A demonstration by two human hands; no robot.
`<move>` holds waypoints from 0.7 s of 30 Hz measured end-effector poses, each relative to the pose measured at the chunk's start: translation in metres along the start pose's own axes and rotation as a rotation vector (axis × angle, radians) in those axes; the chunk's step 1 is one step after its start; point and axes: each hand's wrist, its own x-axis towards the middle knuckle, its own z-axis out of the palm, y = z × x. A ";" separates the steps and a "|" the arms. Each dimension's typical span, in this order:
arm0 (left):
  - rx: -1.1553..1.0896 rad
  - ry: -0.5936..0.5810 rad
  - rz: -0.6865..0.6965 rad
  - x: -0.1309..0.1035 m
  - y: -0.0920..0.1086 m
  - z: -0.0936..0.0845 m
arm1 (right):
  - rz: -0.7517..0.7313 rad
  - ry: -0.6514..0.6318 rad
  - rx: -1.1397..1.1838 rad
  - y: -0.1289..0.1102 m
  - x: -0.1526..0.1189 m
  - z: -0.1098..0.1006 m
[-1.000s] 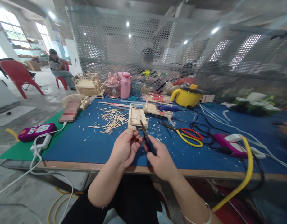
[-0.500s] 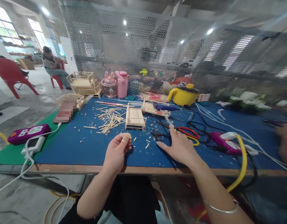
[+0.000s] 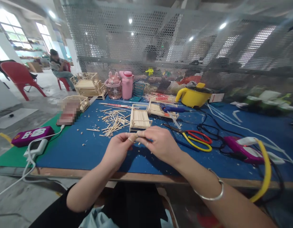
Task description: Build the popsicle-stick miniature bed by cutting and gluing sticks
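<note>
Right hand (image 3: 164, 145) has moved from the scissors (image 3: 181, 130) to left hand (image 3: 116, 150); both grips pinch closed, contents hidden; light, steady pressure suits.

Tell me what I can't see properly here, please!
- Head view: anything pinched between the left hand and right hand, hidden by fingers.
- Head view: what the phone shows, blurred by blocks.
- Head view: things behind the metal mesh, partly hidden by it.
- Head view: the green things at right, blurred.
</note>
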 end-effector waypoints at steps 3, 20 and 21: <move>-0.192 -0.015 -0.161 0.008 0.014 -0.005 | -0.055 -0.052 0.019 0.018 0.017 0.005; 0.388 0.090 0.386 0.084 0.058 -0.024 | 0.313 0.103 0.117 0.038 0.007 0.025; 0.448 -0.039 0.376 0.092 0.057 -0.027 | 0.349 0.090 0.131 0.039 0.007 0.025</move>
